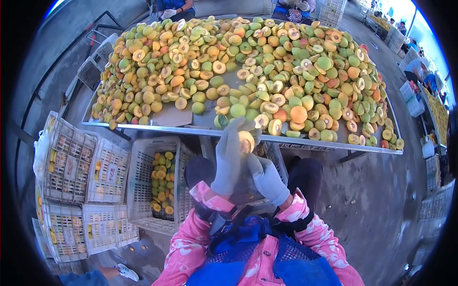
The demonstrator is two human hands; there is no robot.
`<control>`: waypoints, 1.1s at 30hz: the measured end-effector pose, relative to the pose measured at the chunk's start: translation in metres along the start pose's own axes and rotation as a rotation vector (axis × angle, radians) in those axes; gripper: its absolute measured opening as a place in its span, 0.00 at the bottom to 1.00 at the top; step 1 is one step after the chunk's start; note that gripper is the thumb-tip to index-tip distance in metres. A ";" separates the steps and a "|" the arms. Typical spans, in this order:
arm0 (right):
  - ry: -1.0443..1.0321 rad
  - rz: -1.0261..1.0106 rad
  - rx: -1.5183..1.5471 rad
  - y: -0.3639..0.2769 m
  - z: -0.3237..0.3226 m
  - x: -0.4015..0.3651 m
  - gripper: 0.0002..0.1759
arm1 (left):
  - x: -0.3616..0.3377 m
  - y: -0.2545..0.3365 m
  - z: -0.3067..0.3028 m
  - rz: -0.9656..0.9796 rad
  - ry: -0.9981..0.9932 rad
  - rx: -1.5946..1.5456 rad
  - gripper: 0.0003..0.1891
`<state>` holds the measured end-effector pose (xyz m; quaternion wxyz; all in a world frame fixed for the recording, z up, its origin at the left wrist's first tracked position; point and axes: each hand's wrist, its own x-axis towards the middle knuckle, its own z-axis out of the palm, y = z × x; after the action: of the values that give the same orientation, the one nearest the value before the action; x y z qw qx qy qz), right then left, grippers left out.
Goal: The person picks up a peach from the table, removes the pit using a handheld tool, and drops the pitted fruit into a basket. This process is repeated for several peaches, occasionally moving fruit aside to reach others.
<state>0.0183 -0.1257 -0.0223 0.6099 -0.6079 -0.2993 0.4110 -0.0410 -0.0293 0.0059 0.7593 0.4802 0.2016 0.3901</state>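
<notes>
In the head view, my left hand (229, 159), in a pale glove, is raised at the table's near edge. Its fingers are wrapped round a yellow peach half (246, 142), with the cut face toward my right hand. My gloved right hand (269, 180) is just below and to the right, fingers curled close to the fruit. Whether it grips a small tool is hidden. Just beyond my hands, a heap of green, yellow and orange peach halves (324, 64), many showing brown pits or hollows, covers much of the metal-edged table (162, 128).
A plastic crate (138, 188) with peach pieces stands left of my legs. Stacked white crates (71, 164) rise farther left. Another crate (275, 157) is partly hidden beneath my hands. Co-workers (174, 8) sit across the table. A shoe (128, 272) shows at lower left.
</notes>
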 end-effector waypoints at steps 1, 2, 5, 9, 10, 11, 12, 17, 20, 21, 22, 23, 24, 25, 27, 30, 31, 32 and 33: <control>0.007 -0.003 0.004 -0.002 0.000 0.000 0.16 | 0.002 -0.009 -0.005 0.058 0.007 0.071 0.18; -0.016 0.066 0.056 -0.003 0.001 0.000 0.17 | 0.004 -0.015 -0.009 0.117 0.015 0.141 0.19; -0.063 0.166 0.159 -0.016 0.001 -0.002 0.19 | 0.006 -0.017 -0.015 0.093 -0.015 0.154 0.19; -0.130 0.277 0.365 -0.024 0.003 -0.004 0.22 | 0.003 -0.005 -0.005 0.086 -0.026 0.112 0.18; -0.130 0.279 0.367 -0.023 0.000 -0.003 0.22 | 0.005 -0.004 -0.006 0.034 -0.023 0.121 0.17; -0.245 0.363 0.461 -0.023 -0.005 -0.003 0.24 | 0.006 -0.003 -0.006 -0.018 -0.021 0.129 0.17; -0.361 0.448 0.556 -0.021 -0.008 -0.002 0.26 | 0.007 -0.004 -0.006 -0.020 -0.020 0.132 0.17; -0.518 0.595 0.764 -0.022 -0.020 -0.001 0.32 | 0.017 -0.012 -0.008 -0.010 -0.157 0.216 0.16; -0.680 0.619 1.029 -0.008 -0.024 0.002 0.32 | 0.026 -0.012 -0.008 -0.038 -0.284 0.253 0.15; -0.755 0.605 1.171 -0.002 -0.024 0.005 0.32 | 0.028 -0.016 -0.008 -0.043 -0.286 0.253 0.15; -0.754 0.605 1.172 0.004 -0.023 0.010 0.32 | 0.031 -0.022 -0.009 -0.109 -0.332 0.076 0.15; -0.765 0.557 1.234 0.009 -0.022 0.014 0.32 | 0.033 -0.026 -0.008 -0.175 -0.376 -0.101 0.15; -0.772 0.508 1.300 0.015 -0.022 0.017 0.32 | 0.034 -0.030 -0.006 -0.183 -0.376 -0.099 0.15; -0.766 0.510 1.308 0.021 -0.024 0.020 0.32 | 0.034 -0.033 -0.003 -0.269 -0.247 -0.075 0.19; -0.661 0.518 1.091 0.028 -0.030 0.027 0.32 | 0.038 -0.042 -0.007 -0.359 -0.116 -0.051 0.24; -0.500 0.546 0.828 0.032 -0.038 0.035 0.34 | 0.053 -0.077 -0.039 -0.606 -0.068 -0.363 0.14; -0.500 0.551 0.834 0.050 -0.041 0.042 0.34 | 0.059 -0.087 -0.044 -0.299 0.069 0.235 0.13; -0.370 0.443 0.430 0.079 -0.046 0.053 0.33 | 0.063 -0.096 -0.049 0.037 0.196 0.820 0.12; -0.235 0.323 0.027 0.094 -0.052 0.060 0.32 | 0.063 -0.085 -0.046 0.355 0.250 1.023 0.08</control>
<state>0.0789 -0.1065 -0.1276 0.5051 -0.5875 -0.2615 0.5757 0.0003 0.0261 -0.0857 0.3225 0.7643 0.3700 0.4184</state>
